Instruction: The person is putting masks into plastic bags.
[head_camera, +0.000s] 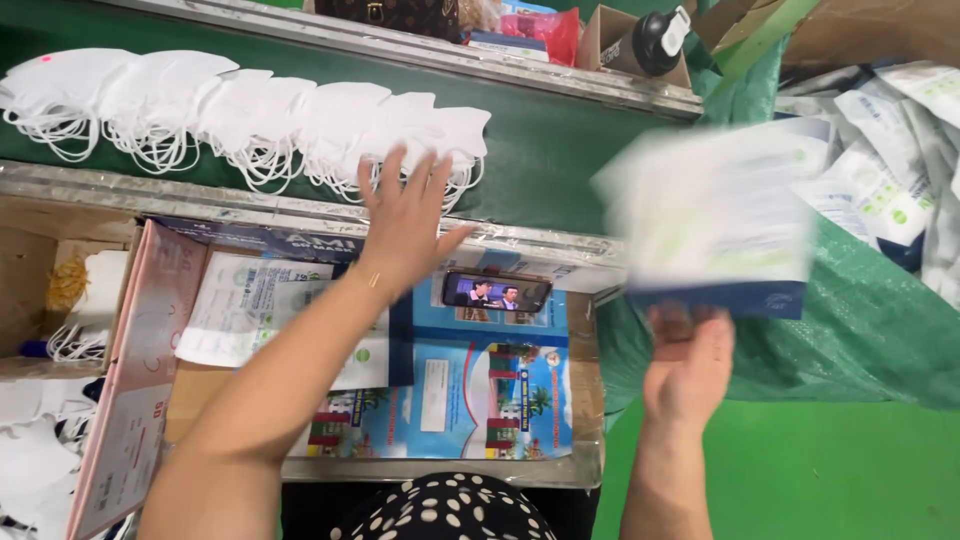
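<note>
My left hand (405, 225) reaches forward with fingers spread, its fingertips at the nearest end of a row of white face masks (250, 115) overlapping on a green conveyor belt (560, 150). It holds nothing. My right hand (690, 365) grips from below a blurred stack of flat white mask packets (715, 215) with a dark blue lower edge, raised to the right of the work box.
Below my arms, a cardboard work surface (585, 400) carries blue printed sheets, white packets (250, 305) and a phone (495, 292) showing a video. A pink box (130, 400) stands at left. Many filled packets (880, 160) lie on green sheeting at right.
</note>
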